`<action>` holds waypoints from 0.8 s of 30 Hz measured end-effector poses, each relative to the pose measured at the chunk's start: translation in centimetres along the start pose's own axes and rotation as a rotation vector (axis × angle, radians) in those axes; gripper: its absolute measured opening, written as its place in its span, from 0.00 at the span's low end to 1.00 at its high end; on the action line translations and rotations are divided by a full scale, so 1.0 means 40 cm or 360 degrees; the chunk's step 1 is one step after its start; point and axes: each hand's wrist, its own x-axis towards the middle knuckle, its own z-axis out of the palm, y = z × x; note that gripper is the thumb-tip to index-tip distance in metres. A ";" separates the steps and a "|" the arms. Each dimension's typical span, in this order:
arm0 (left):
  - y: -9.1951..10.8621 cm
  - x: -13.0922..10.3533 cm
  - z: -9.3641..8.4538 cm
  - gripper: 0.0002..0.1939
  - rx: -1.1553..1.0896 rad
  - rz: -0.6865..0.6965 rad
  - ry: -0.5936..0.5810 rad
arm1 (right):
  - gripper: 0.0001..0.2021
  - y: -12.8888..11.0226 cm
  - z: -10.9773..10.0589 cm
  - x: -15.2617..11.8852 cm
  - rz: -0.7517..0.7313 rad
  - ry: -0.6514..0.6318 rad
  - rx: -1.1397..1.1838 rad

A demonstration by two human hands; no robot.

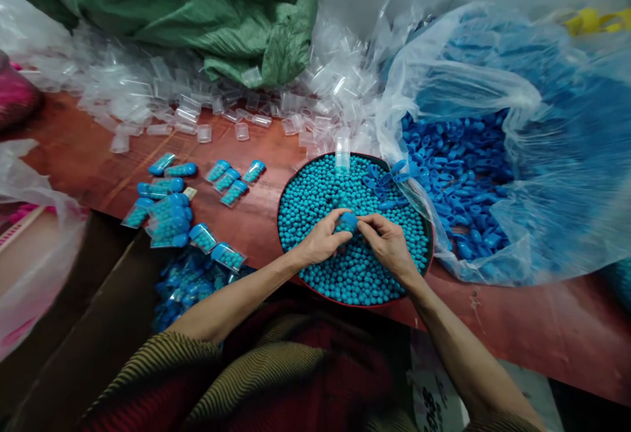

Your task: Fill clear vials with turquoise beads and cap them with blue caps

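Observation:
Over a round tub [430,258] full of small blue balls [315,189], my left hand [323,240] is wrapped round a small container with a blue top [347,223]. My right hand [387,241] meets it from the right, its thumb and fingers pinched at the container's edge. Whether the right fingers hold a separate part is too small to tell. Several blue caps [382,182] lie on the balls at the tub's back right. An upright clear container [342,154] stands at the tub's back edge.
Filled blue-capped containers [170,215] lie left on the red table [256,221], with more in a box below. Clear empty containers [187,113] pile up behind, under a green sack [197,11]. To the right, a plastic bag [537,221] holds blue caps.

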 end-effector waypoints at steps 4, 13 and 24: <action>0.012 -0.011 0.000 0.27 -0.0065 -0.0003 -0.0025 | 0.12 -0.016 0.003 -0.012 -0.0003 -0.0020 -0.0084; 0.015 -0.027 0.010 0.15 0.0017 0.0039 0.0007 | 0.10 -0.022 -0.018 -0.020 -0.0216 -0.0271 -0.0143; 0.018 -0.039 -0.032 0.20 0.0066 -0.0004 -0.0215 | 0.21 0.001 -0.029 0.007 0.0269 -0.0260 0.0613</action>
